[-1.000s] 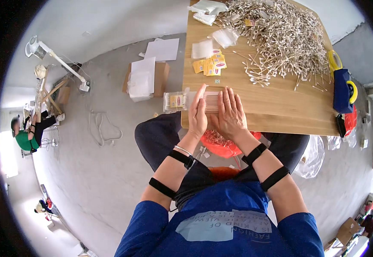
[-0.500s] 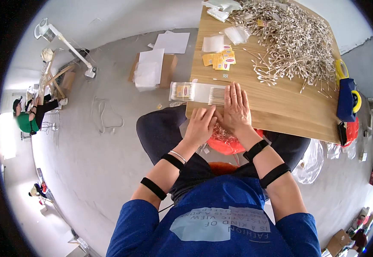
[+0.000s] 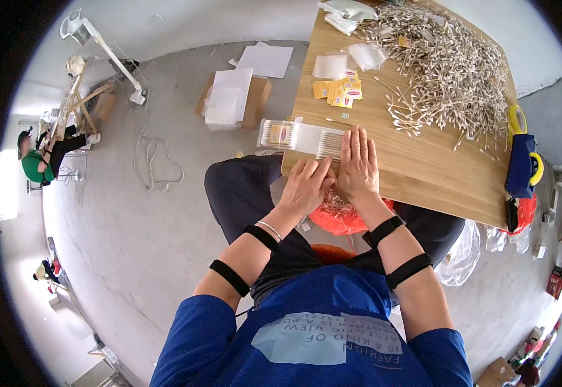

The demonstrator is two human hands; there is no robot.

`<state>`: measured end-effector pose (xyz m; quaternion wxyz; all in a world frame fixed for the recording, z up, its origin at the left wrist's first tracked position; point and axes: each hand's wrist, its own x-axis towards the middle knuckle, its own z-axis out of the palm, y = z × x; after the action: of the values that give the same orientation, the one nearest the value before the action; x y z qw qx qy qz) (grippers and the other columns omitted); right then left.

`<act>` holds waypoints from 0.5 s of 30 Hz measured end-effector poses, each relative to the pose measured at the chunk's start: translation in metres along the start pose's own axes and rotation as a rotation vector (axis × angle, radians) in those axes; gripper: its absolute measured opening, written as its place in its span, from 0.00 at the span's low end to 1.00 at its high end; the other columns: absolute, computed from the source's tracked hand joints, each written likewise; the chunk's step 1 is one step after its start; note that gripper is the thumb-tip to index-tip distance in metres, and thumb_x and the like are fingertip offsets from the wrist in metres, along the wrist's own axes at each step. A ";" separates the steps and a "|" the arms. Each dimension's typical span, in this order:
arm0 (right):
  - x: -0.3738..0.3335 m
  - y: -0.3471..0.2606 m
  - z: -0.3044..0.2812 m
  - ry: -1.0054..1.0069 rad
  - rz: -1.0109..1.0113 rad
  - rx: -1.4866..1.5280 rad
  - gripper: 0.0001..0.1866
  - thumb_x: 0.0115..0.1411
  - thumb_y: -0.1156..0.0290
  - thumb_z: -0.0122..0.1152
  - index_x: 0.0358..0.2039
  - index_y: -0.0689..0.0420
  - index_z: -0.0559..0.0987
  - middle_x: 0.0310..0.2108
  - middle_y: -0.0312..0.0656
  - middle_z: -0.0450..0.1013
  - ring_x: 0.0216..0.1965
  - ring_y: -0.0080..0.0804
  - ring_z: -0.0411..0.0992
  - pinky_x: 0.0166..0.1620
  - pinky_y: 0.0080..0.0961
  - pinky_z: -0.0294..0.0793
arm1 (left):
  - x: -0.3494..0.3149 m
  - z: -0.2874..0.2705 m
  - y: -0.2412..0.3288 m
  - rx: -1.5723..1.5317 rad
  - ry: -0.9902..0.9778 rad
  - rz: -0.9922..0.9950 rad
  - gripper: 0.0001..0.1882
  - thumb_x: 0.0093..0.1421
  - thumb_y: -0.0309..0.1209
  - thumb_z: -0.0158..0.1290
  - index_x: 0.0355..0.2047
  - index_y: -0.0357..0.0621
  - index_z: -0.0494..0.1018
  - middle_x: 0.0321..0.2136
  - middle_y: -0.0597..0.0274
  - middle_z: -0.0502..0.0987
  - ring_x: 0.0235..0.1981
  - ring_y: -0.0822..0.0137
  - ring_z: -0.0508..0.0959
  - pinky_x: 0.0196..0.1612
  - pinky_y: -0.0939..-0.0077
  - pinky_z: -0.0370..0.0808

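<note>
Swab row [image 3: 329, 146]: upper centre of frame, bench [image 3: 432, 174] edge. Right hand [image 3: 358, 169]: flat, fingers together, beside row. Left hand [image 3: 304, 187]: fingers bent, pinch cannot be told. Swab pile [image 3: 449, 74]: upper right.

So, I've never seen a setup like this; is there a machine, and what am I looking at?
No machine: these are a person's two bare hands, seen from a fisheye camera worn on their head, which bends straight edges. On the wooden table lie a heap of cotton swabs, yellow cards and pale plastic pouches; a filled swab packet juts past its left edge. The right hand lies flat at the right end of a neat swab row; the left hand, fingers bent, is at its near edge. I cannot tell whether either grips anything.
</note>
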<state>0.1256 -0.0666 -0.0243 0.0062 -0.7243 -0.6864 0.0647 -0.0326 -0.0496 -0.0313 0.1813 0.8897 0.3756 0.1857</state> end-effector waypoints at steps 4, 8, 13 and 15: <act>0.000 -0.001 0.004 0.009 0.001 -0.030 0.43 0.64 0.47 0.40 0.67 0.66 0.44 0.70 0.53 0.39 0.72 0.46 0.34 0.71 0.41 0.34 | -0.001 0.003 -0.003 0.002 -0.025 -0.015 0.27 0.63 0.41 0.49 0.58 0.39 0.64 0.38 0.52 0.68 0.43 0.51 0.69 0.51 0.58 0.66; 0.000 0.000 0.005 0.032 -0.009 0.005 0.44 0.63 0.46 0.42 0.67 0.66 0.45 0.70 0.53 0.39 0.72 0.46 0.35 0.71 0.41 0.35 | 0.003 -0.001 0.002 0.027 -0.036 -0.043 0.30 0.63 0.46 0.47 0.59 0.38 0.62 0.39 0.50 0.69 0.43 0.51 0.69 0.52 0.59 0.66; 0.001 0.003 0.015 0.117 -0.026 0.006 0.43 0.63 0.48 0.45 0.66 0.67 0.48 0.69 0.55 0.42 0.71 0.46 0.39 0.70 0.41 0.39 | 0.012 -0.009 0.007 -0.001 -0.086 -0.074 0.31 0.63 0.46 0.47 0.59 0.37 0.61 0.39 0.49 0.70 0.43 0.50 0.70 0.51 0.59 0.66; 0.002 0.004 0.016 0.137 -0.028 0.000 0.43 0.62 0.48 0.46 0.66 0.67 0.49 0.69 0.55 0.43 0.71 0.47 0.40 0.70 0.41 0.39 | 0.012 -0.009 0.006 -0.002 -0.087 -0.068 0.31 0.63 0.46 0.47 0.59 0.36 0.62 0.39 0.49 0.70 0.43 0.50 0.70 0.51 0.58 0.66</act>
<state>0.1275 -0.0666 -0.0408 0.0542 -0.7175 -0.6943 0.0151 -0.0252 -0.0432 -0.0183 0.2044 0.8834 0.3974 0.1411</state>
